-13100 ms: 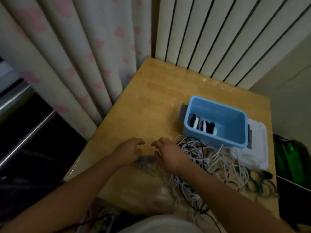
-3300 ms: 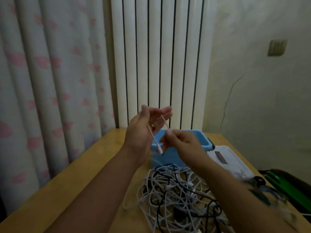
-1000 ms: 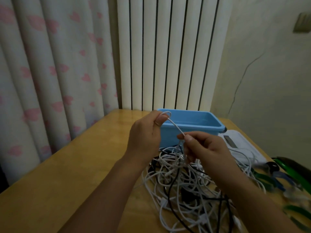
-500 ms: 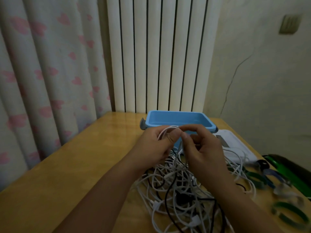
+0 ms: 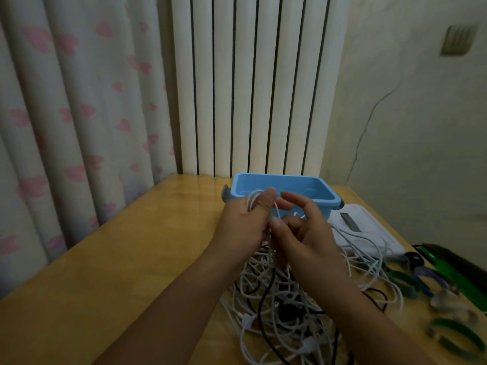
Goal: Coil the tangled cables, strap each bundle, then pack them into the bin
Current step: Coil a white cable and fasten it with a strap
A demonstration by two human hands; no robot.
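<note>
A tangle of white and black cables (image 5: pixel 284 309) lies on the wooden table (image 5: pixel 147 259) in front of me. My left hand (image 5: pixel 245 225) is closed around a few loops of one white cable (image 5: pixel 251 202), thumb pressed on top. My right hand (image 5: pixel 300 233) is close beside it, pinching the same white cable between thumb and fingers where it rises from the pile. The blue bin (image 5: pixel 284 191) stands just behind both hands; its inside is mostly hidden.
A white flat lid (image 5: pixel 369 233) lies right of the bin. Green and dark straps (image 5: pixel 453 335) are scattered along the right table edge. A pink-patterned curtain (image 5: pixel 73 114) and a white radiator (image 5: pixel 253 83) stand behind the table.
Since one second ago my hands have come together and dropped lower in front of the bin. More white cable has been looped into my left hand.
</note>
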